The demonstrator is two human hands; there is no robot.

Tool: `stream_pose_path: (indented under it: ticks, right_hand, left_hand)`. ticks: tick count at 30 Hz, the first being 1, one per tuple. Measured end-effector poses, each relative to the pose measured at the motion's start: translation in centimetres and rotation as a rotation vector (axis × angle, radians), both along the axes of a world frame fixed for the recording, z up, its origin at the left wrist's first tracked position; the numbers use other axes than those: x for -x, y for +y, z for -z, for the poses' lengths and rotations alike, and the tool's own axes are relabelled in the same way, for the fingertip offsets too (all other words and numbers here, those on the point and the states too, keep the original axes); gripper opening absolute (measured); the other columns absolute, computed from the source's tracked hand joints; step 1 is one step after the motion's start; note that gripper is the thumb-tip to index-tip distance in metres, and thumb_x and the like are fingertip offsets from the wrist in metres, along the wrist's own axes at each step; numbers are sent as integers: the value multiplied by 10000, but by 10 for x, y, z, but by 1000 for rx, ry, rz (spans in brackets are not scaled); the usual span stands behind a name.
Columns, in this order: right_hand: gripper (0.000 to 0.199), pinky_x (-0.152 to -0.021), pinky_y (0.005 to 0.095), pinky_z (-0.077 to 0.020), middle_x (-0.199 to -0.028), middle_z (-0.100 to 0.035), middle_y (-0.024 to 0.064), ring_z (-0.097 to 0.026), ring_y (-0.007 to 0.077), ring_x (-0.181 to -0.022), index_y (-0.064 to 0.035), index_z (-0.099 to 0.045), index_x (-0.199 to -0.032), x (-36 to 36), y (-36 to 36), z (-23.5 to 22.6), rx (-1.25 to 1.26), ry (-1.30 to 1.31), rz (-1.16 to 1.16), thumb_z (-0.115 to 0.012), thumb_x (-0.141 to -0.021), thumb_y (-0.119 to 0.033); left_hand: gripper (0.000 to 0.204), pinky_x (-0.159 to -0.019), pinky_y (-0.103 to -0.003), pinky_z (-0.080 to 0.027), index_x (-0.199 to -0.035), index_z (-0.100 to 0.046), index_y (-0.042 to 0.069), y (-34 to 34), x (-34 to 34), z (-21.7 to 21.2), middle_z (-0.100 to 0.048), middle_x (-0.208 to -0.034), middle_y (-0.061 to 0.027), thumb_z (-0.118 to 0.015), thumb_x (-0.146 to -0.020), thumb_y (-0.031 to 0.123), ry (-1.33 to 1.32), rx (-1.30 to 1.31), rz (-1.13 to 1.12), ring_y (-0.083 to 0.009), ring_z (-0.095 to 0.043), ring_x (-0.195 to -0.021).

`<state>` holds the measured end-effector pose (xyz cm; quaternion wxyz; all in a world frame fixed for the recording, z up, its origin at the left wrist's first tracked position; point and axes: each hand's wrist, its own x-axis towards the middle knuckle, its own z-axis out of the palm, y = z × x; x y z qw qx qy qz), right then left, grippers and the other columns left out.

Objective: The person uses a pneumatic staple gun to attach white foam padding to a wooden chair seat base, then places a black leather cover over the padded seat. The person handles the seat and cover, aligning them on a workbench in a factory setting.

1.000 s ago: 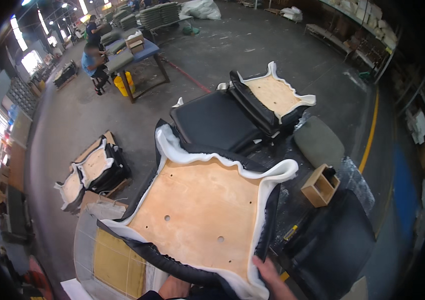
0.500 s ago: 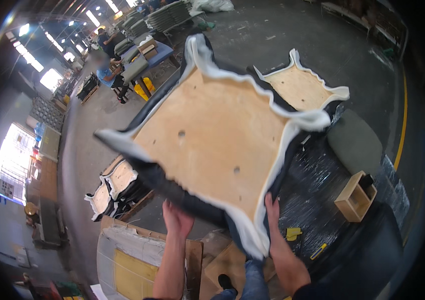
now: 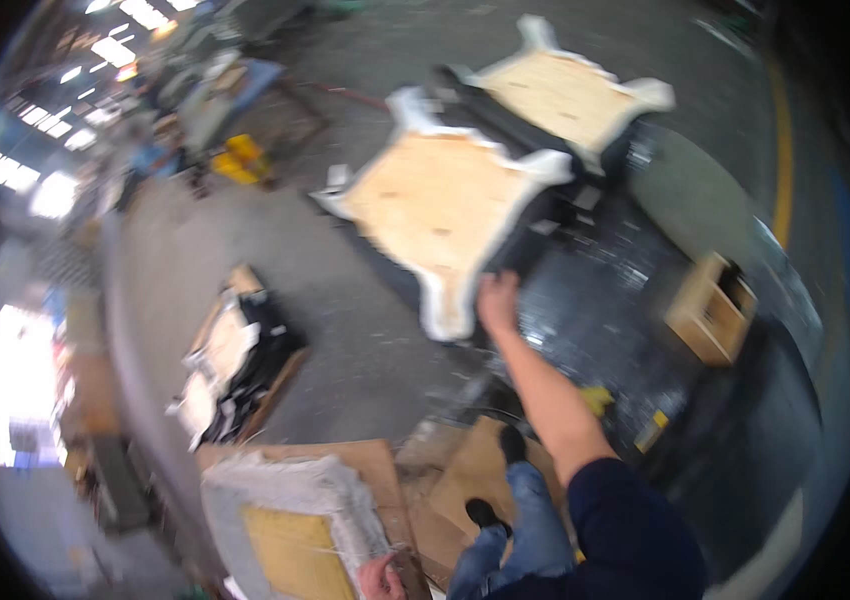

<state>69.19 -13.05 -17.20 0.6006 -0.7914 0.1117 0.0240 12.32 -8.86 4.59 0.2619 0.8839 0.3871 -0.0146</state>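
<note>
A seat panel point(image 3: 430, 205), pale plywood with a white-edged black cover around its rim, lies wood side up, apparently at the left of a black, plastic-wrapped work surface point(image 3: 585, 310). My right hand point(image 3: 498, 300) reaches out to its near right edge and seems to grip it there, though motion blurs the fingers. Beyond it rests a second, similar panel point(image 3: 565, 95). Low in view, my left hand point(image 3: 382, 578) is off the panel, beside a white-wrapped piece with a yellow middle point(image 3: 290, 550). Its fingers are smeared.
On the work surface stand a wooden box point(image 3: 713, 310), a yellow-handled tool point(image 3: 651, 430) and a grey-green rounded pad point(image 3: 690, 190). More covered panels point(image 3: 230, 350) are stacked on the floor at left. Cardboard point(image 3: 455, 495) lies under my feet. A worktable point(image 3: 235, 95) stands far left.
The seat panel has moved away from me and down, from being held up in both hands to beside the second panel. My left hand has come off it and back toward my body.
</note>
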Motion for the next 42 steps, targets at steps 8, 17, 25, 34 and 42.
stream_pose_path:
  ticks: [8, 17, 25, 34, 42]
  right_hand:
    - [495, -834, 394, -562, -1081, -749, 205, -725, 288, -957, 3, -551, -1417, 221, -199, 76, 236, 162, -412, -623, -1022, -285]
    - [150, -466, 315, -505, -814, -615, 16, -576, 113, -612, -132, -617, -1138, 300, -441, 33, -103, 661, 521, -588, -1000, -184]
    - [494, -456, 334, -507, -898, -678, 125, -642, 203, -641, -56, -576, -1409, 72, -587, 52, 409, 114, 710, -688, -957, -222]
    - [811, -914, 452, -604, -1420, -593, 253, -712, 406, -1073, -5, -426, -1528, -121, -592, 32, 367, 300, 790, -774, -904, -390]
    - [704, -573, 340, -595, -1157, -699, 202, -732, 267, -746, -43, -485, -1407, -178, -619, 67, 341, 450, 899, -839, -863, -317]
  left_hand:
    - [848, -1187, -578, -329, -1525, -349, -160, -28, 2, -2, -383, -1521, -424, -600, -1011, 465, 98, -290, 74, -537, -397, -1422]
    - [704, -1193, -576, -302, -1580, -405, 84, -10, 28, 52, -259, -1668, -276, -651, -923, 142, -67, -389, 56, -488, -311, -1500]
    - [606, -1201, -570, -303, -1546, -446, 70, -12, 20, 64, -297, -1646, -289, -603, -988, 244, -45, -442, 80, -494, -338, -1486]
    - [653, -1225, -523, -292, -1533, -438, 59, -40, 13, 47, -223, -1685, -289, -659, -928, 164, 198, -395, -173, -478, -301, -1513]
    - [499, -1195, -527, -301, -1369, -558, 26, -24, 9, 58, -222, -1667, -313, -661, -912, 199, 331, -382, -305, -478, -330, -1488]
